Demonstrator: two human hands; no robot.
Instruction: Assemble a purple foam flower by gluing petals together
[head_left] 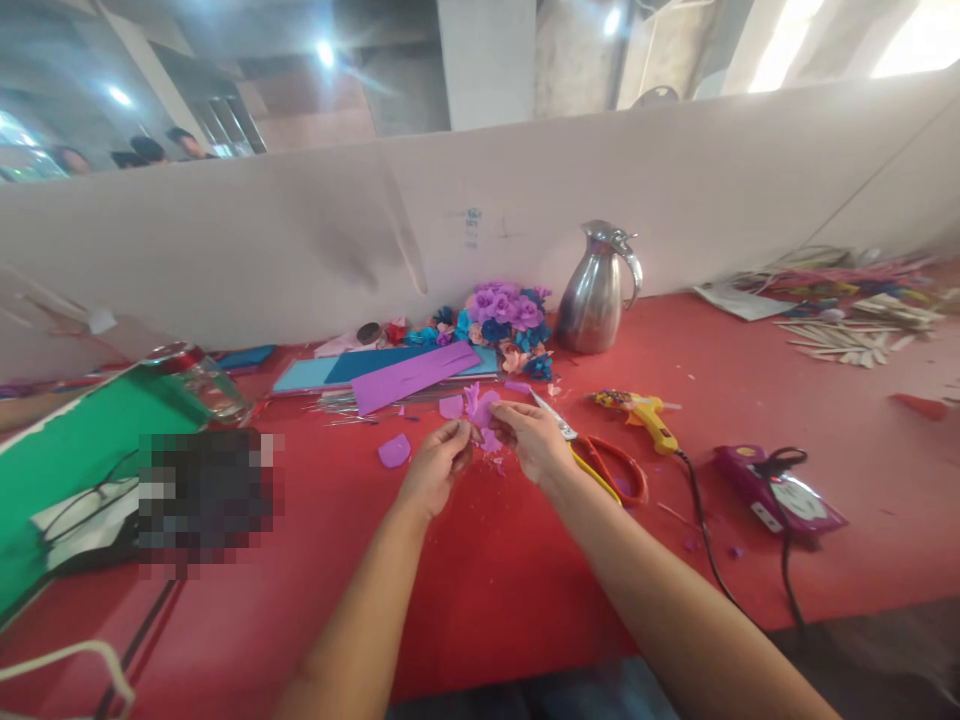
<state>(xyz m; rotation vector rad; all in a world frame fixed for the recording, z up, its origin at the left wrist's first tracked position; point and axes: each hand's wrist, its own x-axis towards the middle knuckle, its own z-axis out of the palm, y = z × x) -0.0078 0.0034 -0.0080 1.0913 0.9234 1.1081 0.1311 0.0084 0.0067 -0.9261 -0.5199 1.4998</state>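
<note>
My right hand (529,435) pinches a thin purple crepe-paper petal (488,405) between thumb and fingertips. Close beside it, my left hand (441,462) has its fingertips pressed together; what they grip is too small to make out. A narrow purple paper piece (472,398) stands upright just beyond the fingers. One cut purple petal (394,451) lies flat left of my left hand, and another petal (451,407) lies behind it. Scissors with red and yellow handles (616,470) rest on the table, partly hidden by my right hand and forearm.
Behind my hands lie purple and blue paper sheets (416,378), thin wires and a heap of paper flowers (506,310). A metal jug (596,290) stands by the partition. Right are a yellow glue gun (651,422) and a purple corded power strip (780,492). Left is a glass jar (202,382).
</note>
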